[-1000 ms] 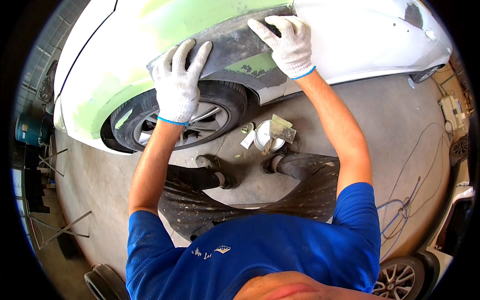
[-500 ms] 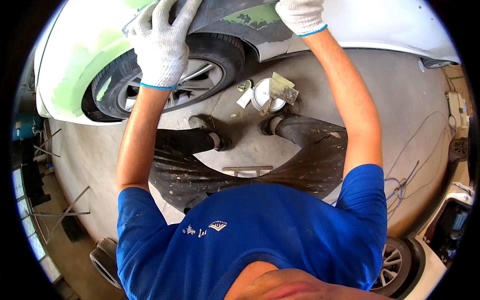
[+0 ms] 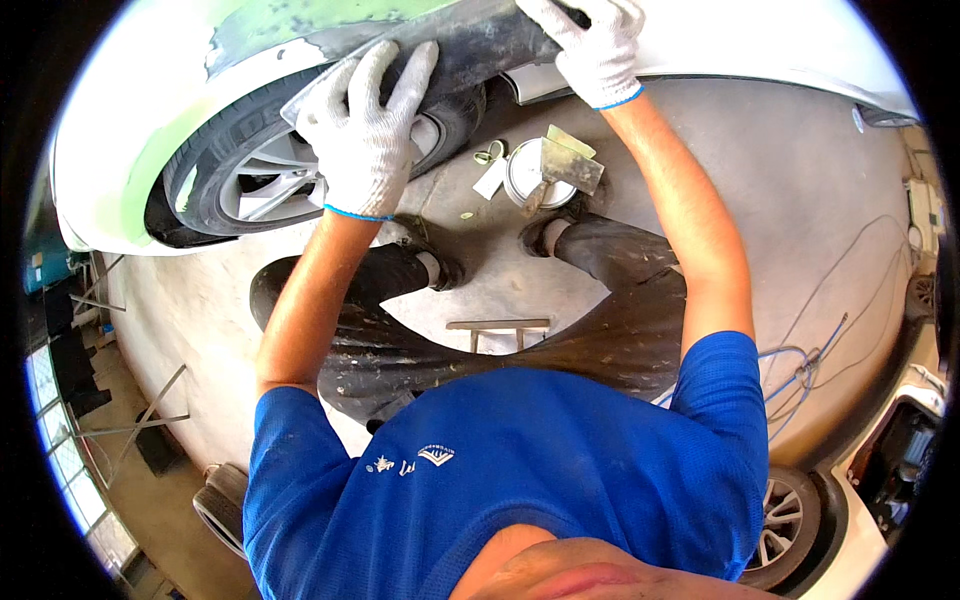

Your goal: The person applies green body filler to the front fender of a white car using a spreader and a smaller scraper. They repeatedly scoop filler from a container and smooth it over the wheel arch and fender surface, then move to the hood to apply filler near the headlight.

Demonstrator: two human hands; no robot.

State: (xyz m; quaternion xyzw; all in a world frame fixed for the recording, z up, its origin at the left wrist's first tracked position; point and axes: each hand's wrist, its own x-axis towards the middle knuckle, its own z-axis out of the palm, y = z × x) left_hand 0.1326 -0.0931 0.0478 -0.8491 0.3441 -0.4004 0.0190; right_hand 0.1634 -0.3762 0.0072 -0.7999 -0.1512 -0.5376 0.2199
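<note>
From my remote post I am watching two hands sharing one tool; the left hand (image 3: 362, 150), in a white knitted glove with a blue cuff, is grasping the left end of a long, flat, dark-grey board (image 3: 482, 46), and the right hand (image 3: 600, 52), gloved alike, is grasping its right end; both are spreading thumb and fingers over the upper face, though what the palms are closing around is staying hidden from me. The board is lying directly between the hands, ahead of the person; its long axis is slanting from the lower left to the upper right, so the left hand is sitting nearer the body and the right hand farther away; neither is nearer to the board, since both are touching it. It is crossing the upper edge of the wheel arch on a white car (image 3: 730, 40) with pale-green patches, overlapping the top of a black tyre with silver spokes (image 3: 290, 180); whether it is pressing on the bodywork I cannot tell. The board is looking thin, straight-edged and scuffed, with paler grey smears; below it, near the car-side edge of the grey concrete floor (image 3: 820, 200), a round white tin (image 3: 522, 170) is carrying flat, stained scrapers (image 3: 572, 166).
</note>
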